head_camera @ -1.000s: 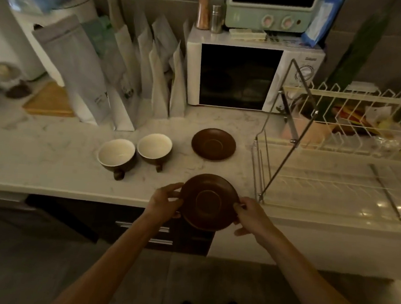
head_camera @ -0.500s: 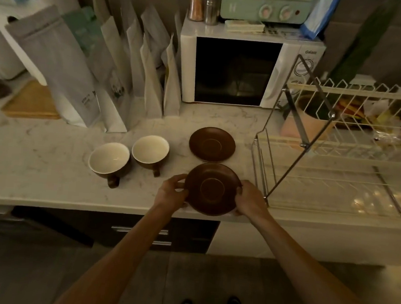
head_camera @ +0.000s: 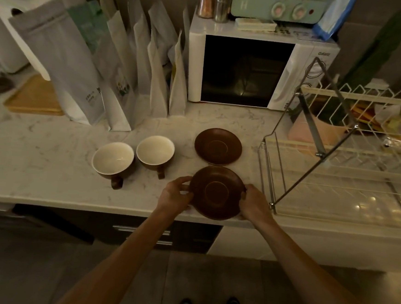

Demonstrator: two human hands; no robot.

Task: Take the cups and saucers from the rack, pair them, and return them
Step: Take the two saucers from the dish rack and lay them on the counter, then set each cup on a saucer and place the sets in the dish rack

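Observation:
A brown saucer (head_camera: 216,192) is near the counter's front edge, gripped on both sides: my left hand (head_camera: 175,195) on its left rim, my right hand (head_camera: 255,203) on its right rim. Whether it rests on the counter I cannot tell. A second brown saucer (head_camera: 218,146) lies flat just behind it. Left of the saucers stand two brown cups with cream insides, one nearer left (head_camera: 113,158) and one beside it (head_camera: 155,150), handles pointing toward me. The wire dish rack (head_camera: 330,198) stands to the right, its lower shelf bare.
A white microwave (head_camera: 256,72) with a green toaster oven (head_camera: 278,6) on top stands at the back. Several paper bags (head_camera: 119,73) lean along the back left. A wooden board (head_camera: 34,98) lies far left. The counter edge (head_camera: 94,207) runs just below the saucer.
Both hands have carried the saucer forward from beyond the counter's edge to a spot over the counter, just in front of the other saucer. The cups and far saucer have not moved.

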